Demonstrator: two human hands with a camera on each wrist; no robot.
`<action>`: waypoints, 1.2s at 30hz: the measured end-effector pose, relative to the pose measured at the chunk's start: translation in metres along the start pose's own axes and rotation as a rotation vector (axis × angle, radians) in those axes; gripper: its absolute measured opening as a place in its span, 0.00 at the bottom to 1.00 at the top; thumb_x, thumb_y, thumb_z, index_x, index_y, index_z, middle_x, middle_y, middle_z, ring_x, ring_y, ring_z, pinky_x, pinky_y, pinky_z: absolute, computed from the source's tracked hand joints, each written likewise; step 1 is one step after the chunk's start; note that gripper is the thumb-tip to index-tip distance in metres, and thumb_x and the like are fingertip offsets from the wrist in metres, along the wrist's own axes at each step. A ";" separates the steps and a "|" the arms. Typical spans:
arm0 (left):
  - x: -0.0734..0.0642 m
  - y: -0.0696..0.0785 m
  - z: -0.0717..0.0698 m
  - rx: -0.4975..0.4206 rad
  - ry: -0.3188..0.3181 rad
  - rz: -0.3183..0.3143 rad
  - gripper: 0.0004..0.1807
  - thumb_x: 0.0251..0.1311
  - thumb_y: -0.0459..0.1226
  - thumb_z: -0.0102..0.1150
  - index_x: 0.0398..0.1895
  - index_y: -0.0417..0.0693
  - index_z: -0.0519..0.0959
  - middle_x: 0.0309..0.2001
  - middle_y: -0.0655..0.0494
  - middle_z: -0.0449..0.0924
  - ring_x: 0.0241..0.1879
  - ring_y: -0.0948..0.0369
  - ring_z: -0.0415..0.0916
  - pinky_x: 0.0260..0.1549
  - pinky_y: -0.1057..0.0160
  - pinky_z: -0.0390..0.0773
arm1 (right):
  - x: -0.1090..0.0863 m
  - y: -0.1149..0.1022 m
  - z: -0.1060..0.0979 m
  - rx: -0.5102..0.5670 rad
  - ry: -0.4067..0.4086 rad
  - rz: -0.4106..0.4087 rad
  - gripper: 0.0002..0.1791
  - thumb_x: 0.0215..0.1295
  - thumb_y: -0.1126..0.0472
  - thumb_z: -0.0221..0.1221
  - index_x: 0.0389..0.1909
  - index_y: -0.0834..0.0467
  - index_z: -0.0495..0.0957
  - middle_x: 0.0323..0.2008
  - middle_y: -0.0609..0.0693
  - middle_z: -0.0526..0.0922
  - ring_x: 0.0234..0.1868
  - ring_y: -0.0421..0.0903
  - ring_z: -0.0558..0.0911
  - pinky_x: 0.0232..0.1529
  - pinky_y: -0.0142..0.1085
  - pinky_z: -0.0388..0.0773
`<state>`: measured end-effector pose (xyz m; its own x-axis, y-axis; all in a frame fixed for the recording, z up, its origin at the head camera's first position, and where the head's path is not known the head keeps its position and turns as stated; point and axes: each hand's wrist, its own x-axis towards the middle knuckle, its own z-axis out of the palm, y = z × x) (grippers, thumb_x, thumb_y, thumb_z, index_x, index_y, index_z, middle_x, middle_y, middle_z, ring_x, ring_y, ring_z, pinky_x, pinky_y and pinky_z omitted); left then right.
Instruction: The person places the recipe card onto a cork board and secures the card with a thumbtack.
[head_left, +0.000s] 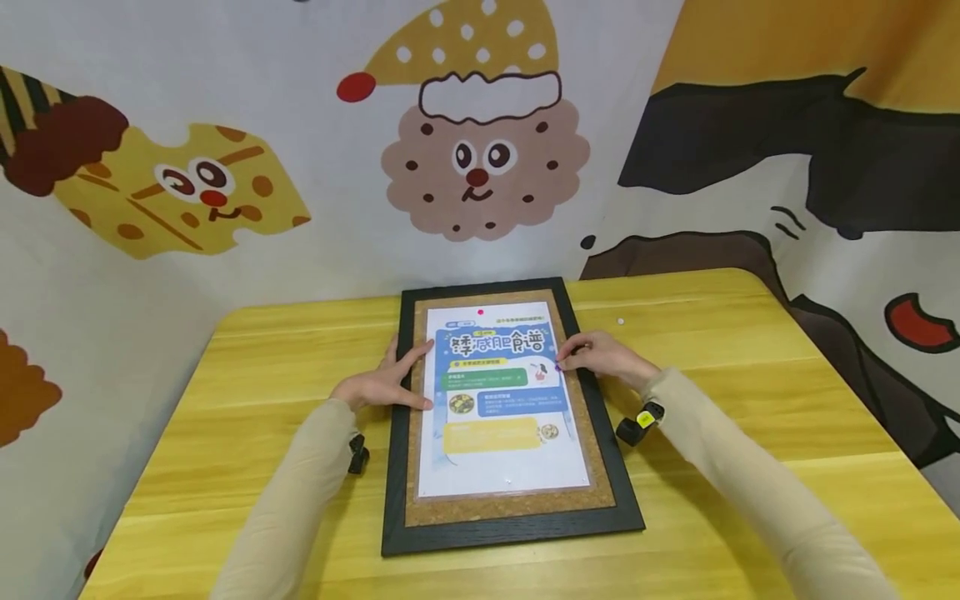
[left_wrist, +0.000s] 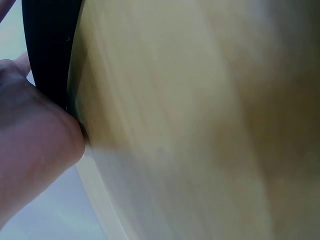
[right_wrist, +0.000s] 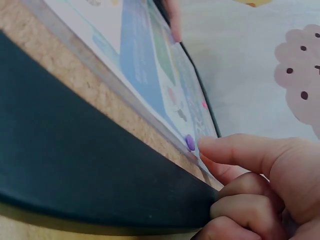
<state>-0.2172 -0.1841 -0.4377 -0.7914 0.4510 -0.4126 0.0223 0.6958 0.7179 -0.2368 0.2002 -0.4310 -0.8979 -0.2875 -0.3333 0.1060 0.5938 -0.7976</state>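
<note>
A printed poster [head_left: 498, 471] in a clear sheet lies on a cork board [head_left: 510, 508] with a black frame [head_left: 517, 527]. My left hand [head_left: 386, 385] spans the frame's left side, fingers spread. Its thumb and fingertips rest on the poster's left edge. At the poster's right edge my right hand [head_left: 603, 354] has its thumb and index finger at a purple thumbtack [right_wrist: 190, 142]; the other fingers [right_wrist: 245, 207] are curled by the frame. A pink-red thumbtack [head_left: 481, 312] sits at the poster's top middle. The left wrist view shows mostly tabletop and the palm's heel.
The board lies flat on a yellow wood-grain table [head_left: 262, 383]. A small white round piece [head_left: 620, 321] lies on the table right of the board. Behind stands a wall covering [head_left: 315, 150] with cartoon food figures, close to the table's back edge.
</note>
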 end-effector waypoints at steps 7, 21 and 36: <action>0.002 -0.002 0.001 -0.006 -0.002 -0.013 0.61 0.49 0.51 0.72 0.78 0.66 0.38 0.70 0.44 0.05 0.70 0.38 0.15 0.59 0.27 0.38 | -0.003 0.005 -0.005 0.039 0.015 -0.032 0.14 0.63 0.54 0.64 0.44 0.59 0.81 0.47 0.56 0.78 0.44 0.53 0.71 0.37 0.39 0.65; -0.001 -0.002 0.000 -0.011 -0.022 0.019 0.61 0.50 0.48 0.73 0.78 0.65 0.38 0.70 0.43 0.05 0.69 0.36 0.16 0.58 0.26 0.40 | -0.011 0.004 -0.035 0.031 0.022 -0.137 0.16 0.68 0.57 0.58 0.48 0.66 0.78 0.40 0.56 0.76 0.42 0.55 0.70 0.36 0.41 0.68; -0.001 -0.004 -0.003 -0.022 -0.030 0.021 0.61 0.50 0.48 0.73 0.78 0.66 0.38 0.70 0.44 0.04 0.70 0.37 0.15 0.59 0.26 0.39 | -0.009 0.017 -0.075 -0.012 0.078 -0.165 0.17 0.71 0.62 0.54 0.51 0.73 0.75 0.44 0.64 0.77 0.32 0.51 0.73 0.30 0.38 0.72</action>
<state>-0.2177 -0.1887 -0.4383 -0.7724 0.4820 -0.4137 0.0246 0.6735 0.7388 -0.2588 0.2688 -0.4036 -0.9330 -0.3231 -0.1582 -0.0501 0.5522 -0.8322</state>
